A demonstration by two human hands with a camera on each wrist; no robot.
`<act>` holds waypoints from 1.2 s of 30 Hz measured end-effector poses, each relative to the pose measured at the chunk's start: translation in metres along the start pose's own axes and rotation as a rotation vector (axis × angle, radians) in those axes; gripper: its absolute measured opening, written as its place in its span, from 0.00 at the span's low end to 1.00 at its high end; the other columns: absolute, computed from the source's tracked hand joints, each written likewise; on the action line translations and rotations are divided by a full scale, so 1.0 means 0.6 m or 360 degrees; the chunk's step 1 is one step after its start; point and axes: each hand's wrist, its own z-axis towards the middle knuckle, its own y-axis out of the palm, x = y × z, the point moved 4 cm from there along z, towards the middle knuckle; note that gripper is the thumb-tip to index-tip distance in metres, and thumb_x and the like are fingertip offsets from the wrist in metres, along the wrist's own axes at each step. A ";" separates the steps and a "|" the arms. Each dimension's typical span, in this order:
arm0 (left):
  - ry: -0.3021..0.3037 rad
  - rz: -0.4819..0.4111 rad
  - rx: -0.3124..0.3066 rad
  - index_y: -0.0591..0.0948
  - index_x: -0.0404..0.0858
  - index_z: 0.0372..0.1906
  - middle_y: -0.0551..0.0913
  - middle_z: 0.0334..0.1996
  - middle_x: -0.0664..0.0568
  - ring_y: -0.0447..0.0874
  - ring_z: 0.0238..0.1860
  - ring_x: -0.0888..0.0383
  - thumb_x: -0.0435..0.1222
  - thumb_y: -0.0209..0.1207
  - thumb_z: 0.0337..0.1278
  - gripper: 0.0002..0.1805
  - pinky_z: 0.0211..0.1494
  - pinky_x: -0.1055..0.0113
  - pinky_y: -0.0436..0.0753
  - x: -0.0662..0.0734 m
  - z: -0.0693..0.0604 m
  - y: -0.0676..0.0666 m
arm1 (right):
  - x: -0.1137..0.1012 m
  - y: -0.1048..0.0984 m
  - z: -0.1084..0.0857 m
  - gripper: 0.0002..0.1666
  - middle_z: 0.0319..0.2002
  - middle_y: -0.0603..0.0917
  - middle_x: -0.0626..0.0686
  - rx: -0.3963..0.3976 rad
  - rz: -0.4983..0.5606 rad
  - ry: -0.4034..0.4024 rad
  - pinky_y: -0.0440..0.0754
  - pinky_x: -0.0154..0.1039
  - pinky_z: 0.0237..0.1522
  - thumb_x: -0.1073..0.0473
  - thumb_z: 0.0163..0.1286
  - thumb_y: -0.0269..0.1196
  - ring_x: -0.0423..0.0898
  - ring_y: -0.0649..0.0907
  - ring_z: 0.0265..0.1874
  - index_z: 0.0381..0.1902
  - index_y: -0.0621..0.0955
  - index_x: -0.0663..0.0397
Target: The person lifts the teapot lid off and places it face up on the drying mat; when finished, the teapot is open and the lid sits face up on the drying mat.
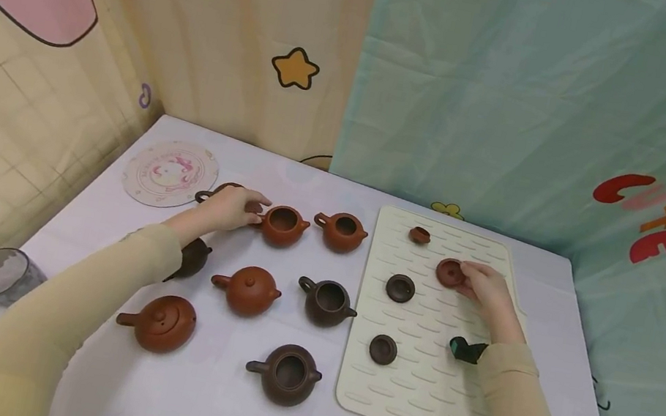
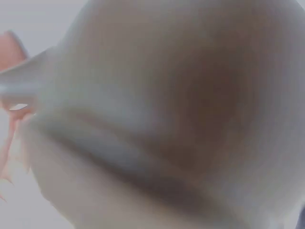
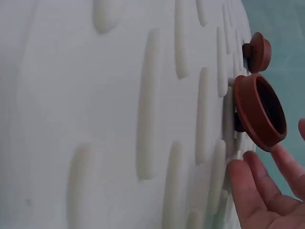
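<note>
Right grip (image 1: 486, 287) touches lid (image 1: 448, 273), fingers relaxed; left grip (image 1: 229, 208) stretches to teapot (image 1: 281, 235), hold unclear.

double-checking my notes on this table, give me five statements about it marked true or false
The left hand is at the handle side of an open reddish teapot. True.
The glass stands on the white mat. False: the glass is on the table, at left.
The right hand touches a reddish lid. True.
The frontmost dark teapot has its lid on. False: that teapot is open.
Two dark lids lie on the mat. True.
</note>
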 end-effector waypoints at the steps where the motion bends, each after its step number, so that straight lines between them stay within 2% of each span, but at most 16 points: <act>1: 0.0000 -0.0014 -0.0008 0.77 0.35 0.63 0.84 0.52 0.38 0.82 0.56 0.43 0.32 0.60 0.65 0.22 0.60 0.48 0.77 0.002 -0.005 -0.004 | -0.004 -0.001 -0.005 0.36 0.74 0.60 0.67 0.0030 -0.0075 -0.0022 0.72 0.48 0.66 0.47 0.80 0.45 0.61 0.66 0.70 0.76 0.57 0.62; 4: 0.0015 -0.0085 -0.0006 0.75 0.34 0.65 0.81 0.56 0.36 0.80 0.59 0.42 0.32 0.59 0.65 0.23 0.60 0.47 0.78 0.012 -0.027 -0.022 | -0.028 -0.004 -0.025 0.34 0.72 0.62 0.69 0.0158 -0.0358 -0.0117 0.69 0.57 0.67 0.48 0.79 0.45 0.65 0.66 0.69 0.74 0.60 0.62; 6: 0.0080 -0.0125 0.0007 0.76 0.33 0.63 0.82 0.56 0.36 0.81 0.58 0.42 0.30 0.59 0.65 0.22 0.59 0.47 0.79 0.022 -0.048 -0.031 | -0.053 0.004 -0.041 0.32 0.71 0.64 0.69 0.0243 -0.0489 -0.0190 0.67 0.59 0.66 0.49 0.78 0.47 0.66 0.66 0.69 0.73 0.63 0.62; 8: 0.0156 -0.0137 0.0012 0.78 0.32 0.60 0.83 0.54 0.37 0.82 0.56 0.43 0.29 0.60 0.63 0.21 0.58 0.48 0.80 0.032 -0.070 -0.035 | -0.081 0.020 -0.059 0.30 0.69 0.67 0.69 0.0292 -0.0561 -0.0303 0.67 0.60 0.66 0.51 0.78 0.49 0.66 0.66 0.69 0.71 0.66 0.62; 10: 0.0231 -0.0129 -0.0011 0.80 0.33 0.58 0.85 0.52 0.39 0.84 0.54 0.44 0.29 0.62 0.62 0.19 0.57 0.49 0.80 0.039 -0.093 -0.031 | -0.110 0.046 -0.076 0.28 0.68 0.70 0.67 0.0275 -0.0591 -0.0431 0.69 0.60 0.65 0.53 0.77 0.51 0.65 0.67 0.68 0.69 0.69 0.61; 12: 0.0287 -0.0118 -0.0059 0.82 0.34 0.56 0.86 0.50 0.41 0.84 0.53 0.44 0.30 0.63 0.61 0.18 0.56 0.49 0.81 0.043 -0.113 -0.021 | -0.135 0.080 -0.092 0.26 0.66 0.73 0.65 0.0210 -0.0606 -0.0560 0.70 0.58 0.64 0.53 0.77 0.52 0.63 0.70 0.66 0.67 0.72 0.60; 14: 0.0301 -0.0086 -0.0107 0.83 0.36 0.55 0.87 0.49 0.43 0.84 0.52 0.45 0.31 0.63 0.60 0.17 0.55 0.49 0.81 0.041 -0.130 -0.009 | -0.155 0.119 -0.108 0.25 0.64 0.75 0.63 0.0100 -0.0596 -0.0675 0.73 0.56 0.62 0.53 0.76 0.54 0.60 0.73 0.64 0.65 0.74 0.58; 18: 0.0257 -0.0052 -0.0174 0.83 0.38 0.55 0.87 0.48 0.46 0.84 0.52 0.47 0.31 0.64 0.59 0.17 0.54 0.50 0.81 0.032 -0.153 0.011 | -0.182 0.210 -0.134 0.22 0.60 0.80 0.58 -0.0172 -0.0545 -0.0829 0.79 0.51 0.58 0.54 0.74 0.58 0.56 0.79 0.59 0.61 0.78 0.57; 22: 0.0219 -0.0070 -0.0231 0.83 0.39 0.55 0.87 0.48 0.46 0.85 0.51 0.48 0.32 0.66 0.58 0.18 0.52 0.52 0.83 0.023 -0.164 0.023 | -0.196 0.303 -0.155 0.19 0.55 0.83 0.55 -0.0439 -0.0492 -0.0961 0.81 0.45 0.55 0.57 0.71 0.61 0.52 0.82 0.54 0.57 0.81 0.57; 27: 0.0266 -0.0057 -0.0305 0.83 0.39 0.54 0.87 0.49 0.47 0.86 0.49 0.49 0.31 0.67 0.56 0.19 0.50 0.55 0.84 0.020 -0.167 0.031 | -0.215 0.396 -0.181 0.17 0.52 0.85 0.52 -0.0724 -0.0565 -0.1089 0.81 0.41 0.56 0.59 0.69 0.63 0.48 0.82 0.54 0.54 0.82 0.56; 31: 0.0273 -0.0047 -0.0365 0.82 0.37 0.55 0.87 0.47 0.46 0.87 0.47 0.49 0.28 0.67 0.53 0.21 0.48 0.58 0.85 0.022 -0.164 0.030 | -0.224 0.446 -0.193 0.17 0.53 0.86 0.50 -0.0837 -0.0719 -0.1115 0.79 0.40 0.58 0.59 0.69 0.64 0.47 0.82 0.56 0.54 0.83 0.52; 36: 0.0273 -0.0010 -0.0431 0.81 0.35 0.56 0.88 0.42 0.47 0.88 0.43 0.53 0.26 0.68 0.51 0.24 0.46 0.60 0.85 0.023 -0.160 0.033 | -0.220 0.479 -0.193 0.16 0.53 0.84 0.50 -0.0806 -0.0971 -0.1123 0.78 0.36 0.58 0.58 0.67 0.67 0.45 0.80 0.57 0.53 0.85 0.49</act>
